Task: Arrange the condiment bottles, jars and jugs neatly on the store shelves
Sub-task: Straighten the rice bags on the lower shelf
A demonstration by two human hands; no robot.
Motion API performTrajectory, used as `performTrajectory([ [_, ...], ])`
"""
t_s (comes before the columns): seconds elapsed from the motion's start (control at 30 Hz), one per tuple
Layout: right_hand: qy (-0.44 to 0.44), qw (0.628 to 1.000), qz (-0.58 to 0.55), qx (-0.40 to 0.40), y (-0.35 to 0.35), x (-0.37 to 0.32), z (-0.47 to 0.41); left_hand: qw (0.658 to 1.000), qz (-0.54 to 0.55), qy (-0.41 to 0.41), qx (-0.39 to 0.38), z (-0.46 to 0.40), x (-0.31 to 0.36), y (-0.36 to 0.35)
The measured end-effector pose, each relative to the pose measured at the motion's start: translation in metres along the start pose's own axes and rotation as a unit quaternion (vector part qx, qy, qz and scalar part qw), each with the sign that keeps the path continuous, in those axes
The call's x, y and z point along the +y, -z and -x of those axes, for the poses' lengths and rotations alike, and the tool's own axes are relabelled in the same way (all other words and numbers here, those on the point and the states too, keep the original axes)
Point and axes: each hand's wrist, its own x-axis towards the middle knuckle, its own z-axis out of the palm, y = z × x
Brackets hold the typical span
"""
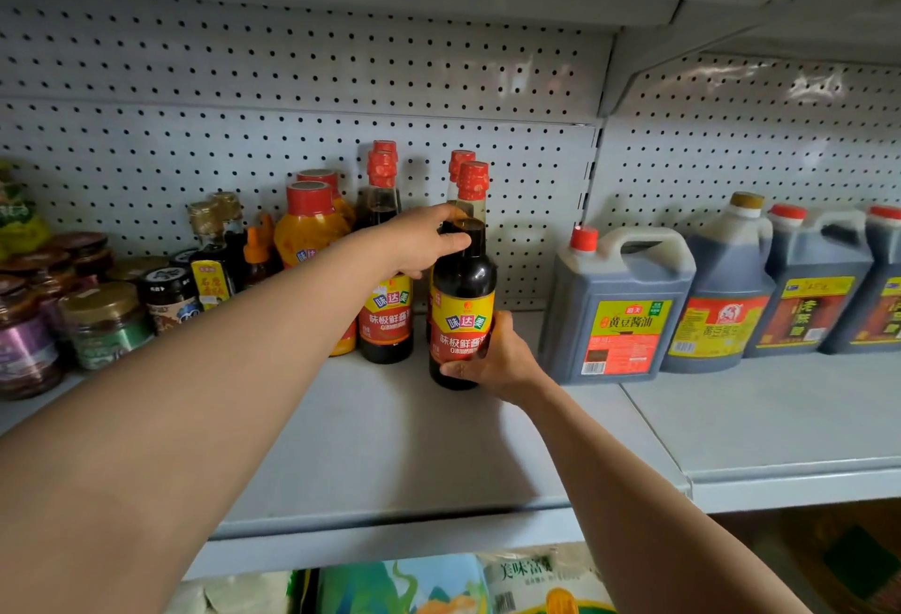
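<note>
While both bare forearms reach in from the bottom edge, much of the shelf's stock is only partly seen: the left hand (429, 243) covers the shoulder of the dark soy sauce bottle (462, 301) it wraps around just below the neck, and the right hand (497, 355) clasps the base, hiding the lower right part of the yellow-and-red label. This glossy, round bottle with a red foil cap stands near the middle of the grey metal shelf (390, 443), a matching bottle mostly hidden behind it. A second pair of such bottles (385, 282) stands just to its left, their shoulders crossed by the left wrist. Lidded glass jars (105, 326) crowd the shelf's left end, cut off by the frame. Square, handled plastic jugs (619, 306) of dark liquid line the right, the last one cropped. Perforated metal panelling (292, 92) backs everything.
</note>
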Motion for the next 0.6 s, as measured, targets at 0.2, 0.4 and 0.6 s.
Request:
performTrajectory([
  [0.2, -0.017, 0.999, -0.008, 0.031, -0.013, 0.001, -0.013, 0.999, 0.013, 0.032, -0.018, -0.015, -0.008, 0.007],
  [0.4, -0.028, 0.999, -0.021, 0.038, -0.016, 0.006, -0.014, 0.999, 0.020, 0.045, -0.020, -0.017, -0.008, 0.007],
  [0.6, -0.057, 0.998, -0.010, 0.031, -0.012, -0.006, -0.006, 0.994, -0.048, 0.033, 0.090, 0.000, -0.001, -0.016],
])
